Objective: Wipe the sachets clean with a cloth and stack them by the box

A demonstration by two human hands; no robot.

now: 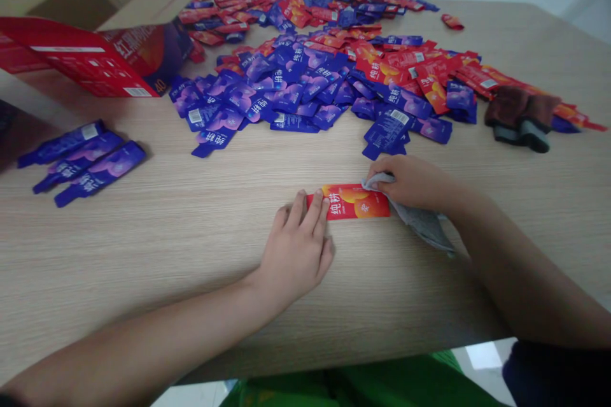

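Observation:
A red and orange sachet [356, 202] lies flat on the wooden table [191, 254] in front of me. My left hand [298, 248] rests on the table with its fingers stretched out, the fingertips pressing the sachet's left end. My right hand [413, 183] is closed on a grey cloth [422, 222] and holds it against the sachet's right end. The rest of the cloth trails out from under my right wrist.
A big heap of purple sachets [286, 92] and red sachets [405, 60] covers the far half of the table. Three purple sachets [83, 162] lie apart at the left. An open cardboard box [95, 25] stands far left. A brown cloth bundle [522, 115] lies at the right.

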